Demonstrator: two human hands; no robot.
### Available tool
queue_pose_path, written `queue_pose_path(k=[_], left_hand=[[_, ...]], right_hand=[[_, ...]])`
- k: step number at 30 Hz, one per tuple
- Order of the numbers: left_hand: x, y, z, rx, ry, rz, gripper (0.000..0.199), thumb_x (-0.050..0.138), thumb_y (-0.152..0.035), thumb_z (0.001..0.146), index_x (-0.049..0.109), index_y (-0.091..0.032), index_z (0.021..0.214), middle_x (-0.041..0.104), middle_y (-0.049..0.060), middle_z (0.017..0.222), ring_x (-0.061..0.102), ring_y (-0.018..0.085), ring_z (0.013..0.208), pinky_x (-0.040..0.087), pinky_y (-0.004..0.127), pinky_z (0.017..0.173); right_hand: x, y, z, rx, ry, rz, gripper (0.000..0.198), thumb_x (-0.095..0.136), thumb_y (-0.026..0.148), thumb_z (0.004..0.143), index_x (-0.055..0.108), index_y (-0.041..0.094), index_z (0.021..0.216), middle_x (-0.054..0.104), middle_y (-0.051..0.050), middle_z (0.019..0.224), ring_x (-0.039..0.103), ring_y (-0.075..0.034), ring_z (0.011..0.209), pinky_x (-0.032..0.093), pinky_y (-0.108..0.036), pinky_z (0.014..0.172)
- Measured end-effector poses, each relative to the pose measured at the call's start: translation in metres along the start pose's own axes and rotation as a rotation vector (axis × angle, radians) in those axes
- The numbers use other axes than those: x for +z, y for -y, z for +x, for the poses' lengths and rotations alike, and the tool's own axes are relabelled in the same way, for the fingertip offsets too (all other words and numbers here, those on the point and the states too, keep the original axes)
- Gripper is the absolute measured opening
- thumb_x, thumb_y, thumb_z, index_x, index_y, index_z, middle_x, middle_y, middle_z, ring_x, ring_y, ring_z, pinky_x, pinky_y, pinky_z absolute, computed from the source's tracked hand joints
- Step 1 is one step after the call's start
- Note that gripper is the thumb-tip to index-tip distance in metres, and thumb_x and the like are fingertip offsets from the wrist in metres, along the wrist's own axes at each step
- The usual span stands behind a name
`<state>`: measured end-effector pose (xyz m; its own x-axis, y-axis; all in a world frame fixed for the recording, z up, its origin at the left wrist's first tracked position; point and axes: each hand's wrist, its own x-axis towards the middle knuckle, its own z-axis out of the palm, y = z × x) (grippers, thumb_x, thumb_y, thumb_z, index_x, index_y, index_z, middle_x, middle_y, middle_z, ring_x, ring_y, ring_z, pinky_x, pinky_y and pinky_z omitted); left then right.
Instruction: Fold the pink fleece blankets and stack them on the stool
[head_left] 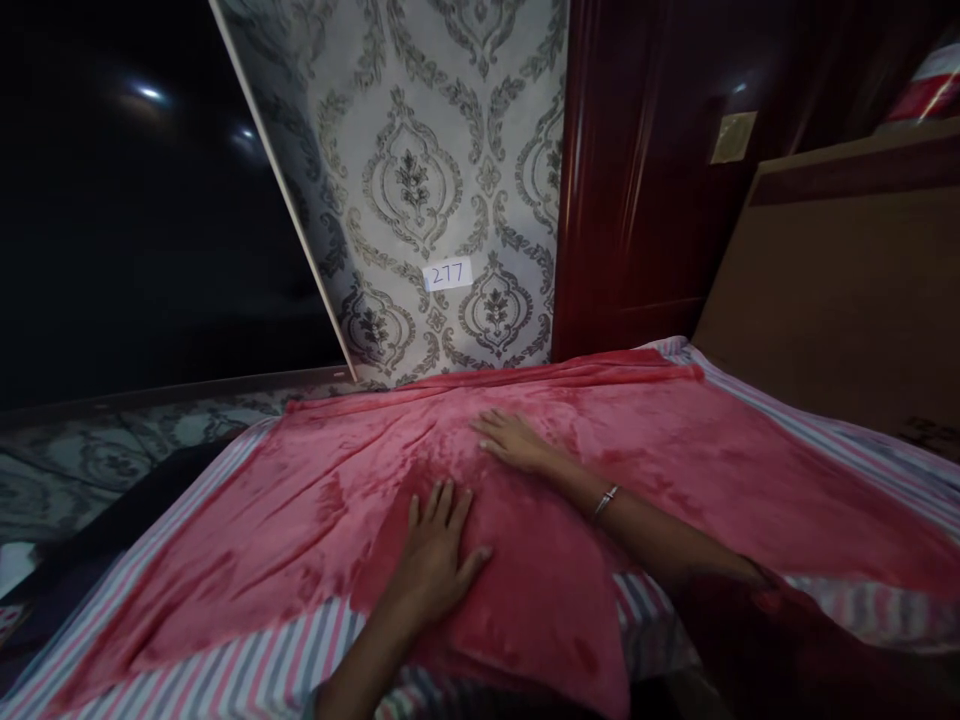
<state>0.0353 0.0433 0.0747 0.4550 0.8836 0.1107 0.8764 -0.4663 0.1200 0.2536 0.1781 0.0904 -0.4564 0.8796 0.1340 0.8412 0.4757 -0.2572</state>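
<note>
A red plush blanket [675,470] is spread over a surface covered by a striped sheet [255,660]. Part of the blanket near me is folded up, showing a darker red patch. My left hand [439,550] lies flat on this folded part, fingers spread. Farther forward and to the right, my right hand [514,440] rests flat on the blanket by the fold's far edge, its fingers stretched out. A silver bracelet [606,500] is on my right wrist. Wrinkles run across the blanket's left half.
A patterned wallpapered wall [412,180] stands behind, bearing a paper label [448,274] marked 277. At the left is a large black screen [150,230]. A dark red wooden panel [637,180] and a big cardboard box [847,280] stand at the right.
</note>
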Motion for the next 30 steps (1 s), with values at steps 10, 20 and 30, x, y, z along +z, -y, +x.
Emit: queue_pose_path(k=[10,20,30], left_hand=[[0.045,0.002,-0.009,0.031,-0.197,0.050,0.069,0.051,-0.048,0.092,0.030,-0.028,0.154,0.031,0.011,0.160,0.024,0.033,0.149,0.018,0.064,0.117],[0.038,-0.003,-0.011,-0.004,-0.168,-0.032,0.068,0.053,-0.046,0.091,0.032,-0.027,0.153,0.030,0.012,0.160,0.023,0.034,0.149,0.017,0.064,0.118],[0.025,0.012,-0.027,-0.115,-0.240,-0.005,0.070,0.058,-0.049,0.087,0.038,-0.029,0.151,0.026,0.010,0.162,0.016,0.038,0.150,0.016,0.067,0.116]], right_hand=[[0.044,-0.004,0.030,-0.078,-0.019,-0.084,0.061,0.030,0.059,0.100,0.031,0.032,0.155,0.021,-0.006,0.163,0.019,-0.031,0.149,0.017,-0.060,0.117],[0.040,0.000,0.027,-0.067,-0.008,-0.135,0.059,0.031,0.055,0.101,0.030,0.031,0.155,0.022,-0.008,0.163,0.022,-0.028,0.149,0.022,-0.057,0.117],[0.023,0.011,0.062,-0.094,0.022,-0.135,0.059,0.031,0.056,0.101,0.038,0.027,0.152,0.026,-0.009,0.162,0.015,-0.029,0.151,0.012,-0.060,0.118]])
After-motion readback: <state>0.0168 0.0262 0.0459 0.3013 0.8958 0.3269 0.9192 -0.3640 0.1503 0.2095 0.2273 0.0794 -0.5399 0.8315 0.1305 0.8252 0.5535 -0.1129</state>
